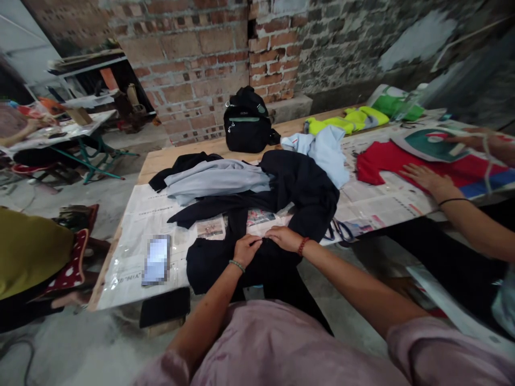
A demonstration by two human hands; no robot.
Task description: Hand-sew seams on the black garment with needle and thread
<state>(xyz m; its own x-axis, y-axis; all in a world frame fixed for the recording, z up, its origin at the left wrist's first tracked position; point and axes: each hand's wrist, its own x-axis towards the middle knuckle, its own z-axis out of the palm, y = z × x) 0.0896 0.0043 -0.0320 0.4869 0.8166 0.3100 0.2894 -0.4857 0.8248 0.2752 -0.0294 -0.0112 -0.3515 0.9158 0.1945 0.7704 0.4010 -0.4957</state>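
A black garment with a pale grey lining lies bunched on the newspaper-covered table, its near end hanging over the front edge towards my lap. My left hand pinches the dark cloth near that edge. Close beside it, my right hand also has its fingertips closed on the cloth. A small gap separates the two hands. What lies exactly between the fingertips is too small to make out beyond the black fabric. Dark-handled scissors rest to the right of the garment.
A phone lies at the left; a black backpack stands behind. Light blue cloth and a yellow garment lie at the right. There, a co-worker's hands work an iron over red cloth. Another person sits left.
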